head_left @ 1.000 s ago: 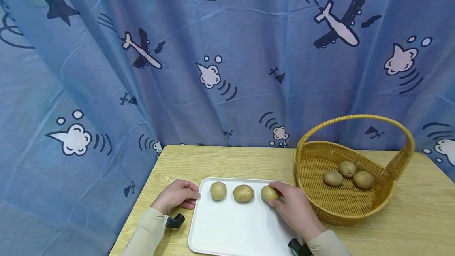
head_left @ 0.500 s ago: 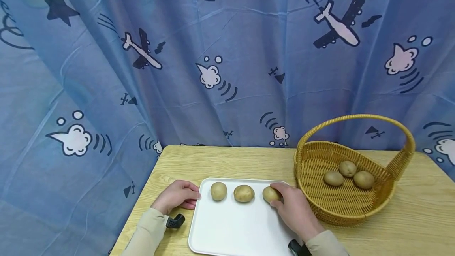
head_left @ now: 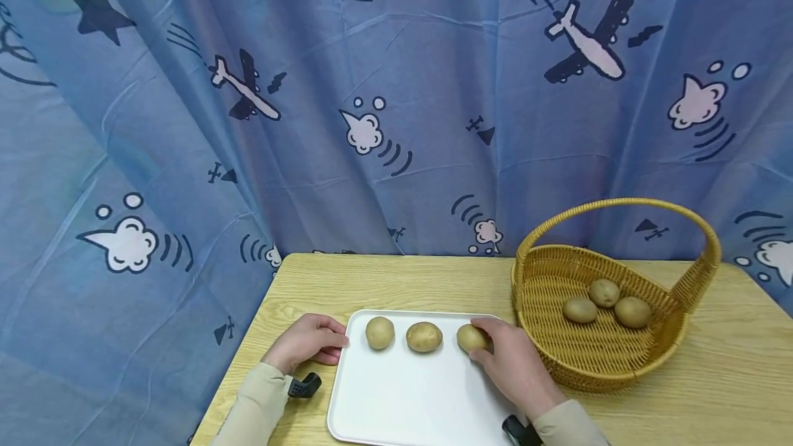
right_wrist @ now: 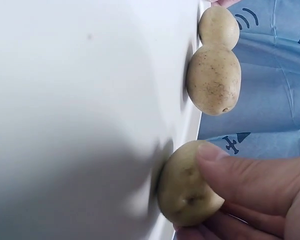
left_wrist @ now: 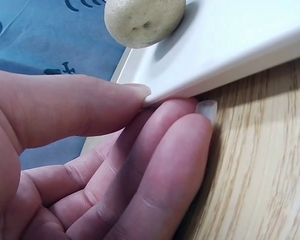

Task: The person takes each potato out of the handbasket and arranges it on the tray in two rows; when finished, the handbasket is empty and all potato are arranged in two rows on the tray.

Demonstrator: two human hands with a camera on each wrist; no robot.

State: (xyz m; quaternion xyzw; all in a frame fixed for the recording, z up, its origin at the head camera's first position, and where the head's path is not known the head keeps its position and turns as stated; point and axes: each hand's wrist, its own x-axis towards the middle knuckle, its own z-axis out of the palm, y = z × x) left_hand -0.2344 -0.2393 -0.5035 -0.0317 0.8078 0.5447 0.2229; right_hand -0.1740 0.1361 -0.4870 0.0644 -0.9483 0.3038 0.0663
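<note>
The right grip [head_left: 511,363] pinches the rightmost potato [head_left: 468,338] at the white tray's [head_left: 421,398] far side (two more potatoes [head_left: 424,337] alongside); the left grip [head_left: 310,343] pinches the tray's left edge.

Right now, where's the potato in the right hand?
In the head view, the held potato is at the far right corner of the white tray, gripped by the right hand, between the middle potato and the wicker basket.
</note>
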